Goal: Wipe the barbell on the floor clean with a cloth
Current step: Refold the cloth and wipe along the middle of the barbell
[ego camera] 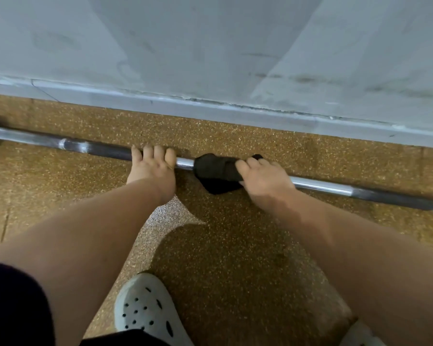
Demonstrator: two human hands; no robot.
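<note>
Both of your hands rest on the barbell (320,183), which lies on the speckled brown floor (235,258) just in front of the grey wall (210,58). Your left hand (151,168) is clenched directly around the bar's dark knurled section. Your right hand (265,179), further right along the barbell, grasps a dark cloth (216,171) wrapped over the bar's smooth chrome section between the two hands. A white perforated clog (145,310) stands on the floor, well short of the barbell.
</note>
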